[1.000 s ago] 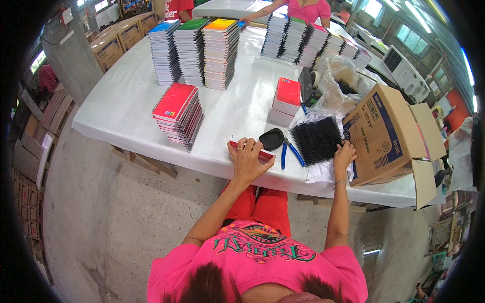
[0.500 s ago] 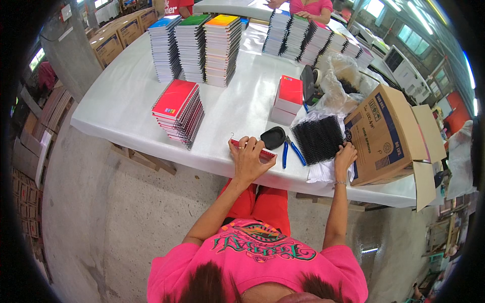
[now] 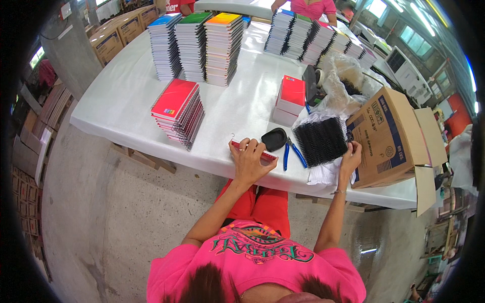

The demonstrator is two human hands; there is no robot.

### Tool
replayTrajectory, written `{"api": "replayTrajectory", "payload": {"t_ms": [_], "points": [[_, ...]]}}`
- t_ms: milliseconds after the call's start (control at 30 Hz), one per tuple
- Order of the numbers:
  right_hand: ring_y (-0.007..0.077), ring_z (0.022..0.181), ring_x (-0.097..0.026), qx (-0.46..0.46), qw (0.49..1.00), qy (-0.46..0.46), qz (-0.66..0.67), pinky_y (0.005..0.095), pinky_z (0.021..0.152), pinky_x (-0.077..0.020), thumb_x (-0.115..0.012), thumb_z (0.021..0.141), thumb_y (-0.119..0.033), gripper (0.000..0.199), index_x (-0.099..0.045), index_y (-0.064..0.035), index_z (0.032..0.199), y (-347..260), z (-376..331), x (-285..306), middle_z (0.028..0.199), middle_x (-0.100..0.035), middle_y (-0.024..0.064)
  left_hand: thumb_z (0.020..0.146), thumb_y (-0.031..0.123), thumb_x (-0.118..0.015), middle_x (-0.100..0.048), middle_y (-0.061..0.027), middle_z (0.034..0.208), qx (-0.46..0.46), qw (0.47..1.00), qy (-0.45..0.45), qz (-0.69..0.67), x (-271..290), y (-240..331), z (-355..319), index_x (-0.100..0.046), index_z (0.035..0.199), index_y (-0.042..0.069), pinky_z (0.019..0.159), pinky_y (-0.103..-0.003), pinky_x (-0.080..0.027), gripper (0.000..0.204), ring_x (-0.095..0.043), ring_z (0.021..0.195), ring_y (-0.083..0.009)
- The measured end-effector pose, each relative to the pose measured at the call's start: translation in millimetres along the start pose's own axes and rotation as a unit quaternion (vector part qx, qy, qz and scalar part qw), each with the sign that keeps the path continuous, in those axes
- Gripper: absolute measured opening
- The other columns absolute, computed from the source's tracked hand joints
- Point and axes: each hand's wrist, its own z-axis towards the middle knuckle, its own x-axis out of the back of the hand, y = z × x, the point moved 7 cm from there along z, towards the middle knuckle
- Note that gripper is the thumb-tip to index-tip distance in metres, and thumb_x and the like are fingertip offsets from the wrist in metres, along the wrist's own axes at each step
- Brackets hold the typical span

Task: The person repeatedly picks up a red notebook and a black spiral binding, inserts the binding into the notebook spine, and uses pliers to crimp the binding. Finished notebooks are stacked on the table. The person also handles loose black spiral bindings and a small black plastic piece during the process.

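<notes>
My left hand (image 3: 248, 162) is closed around a small red notebook (image 3: 268, 156), which stands on its edge near the table's front; my fingers cover most of it. A thin curl of wire sticks up at its left end. Over to the right, the fingers of my right hand (image 3: 350, 157) are pinched at the right edge of a pile of black spiral binding coils (image 3: 318, 141), on a coil there. The pile lies on white plastic. Between my hands are a black dish (image 3: 274, 139) and blue-handled pliers (image 3: 286, 154).
A brown carton (image 3: 386, 139) with open flaps stands right of the coils. Red spiral notebooks (image 3: 177, 108) are stacked at left, with a red-topped stack (image 3: 290, 96) further right. Taller notebook stacks (image 3: 220, 50) and a plastic bag (image 3: 341, 76) stand behind. Another person (image 3: 313, 7) is across the table.
My right hand has shifted slightly right and away from my body at the edge of the coil pile. My left hand stays almost still on the notebook.
</notes>
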Motion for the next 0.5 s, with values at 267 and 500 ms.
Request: {"api": "replayTrajectory", "payload": {"t_ms": [267, 500], "points": [[0.0105, 0.084, -0.060, -0.094, 0.934, 0.009, 0.344, 0.0239, 0.078, -0.0491, -0.069, 0.093, -0.008, 0.022, -0.065, 0.0010, 0.112, -49.3, -6.1, 22.2, 0.095, -0.063, 0.0026, 0.070, 0.048, -0.081, -0.054, -0.0001, 0.095, 0.024, 0.999, -0.012, -0.042, -0.7, -4.5, 3.1, -0.070, 0.087, 0.018, 0.100, -0.066, -0.024, 0.037, -0.048, 0.107, -0.0243], [0.0124, 0.087, -0.062, -0.148, 0.878, -0.025, 0.454, 0.0272, 0.083, -0.0521, -0.067, 0.095, -0.011, 0.022, -0.063, 0.0003, 0.114, -39.9, -11.5, 6.3, 0.101, -0.064, 0.0048, 0.071, 0.049, -0.080, -0.056, 0.0013, 0.096, 0.026, 0.997, -0.044, -0.062, -2.3, -7.4, 5.2, -0.072, 0.089, 0.019, 0.102, -0.065, -0.022, 0.035, -0.048, 0.108, -0.0221]]}}
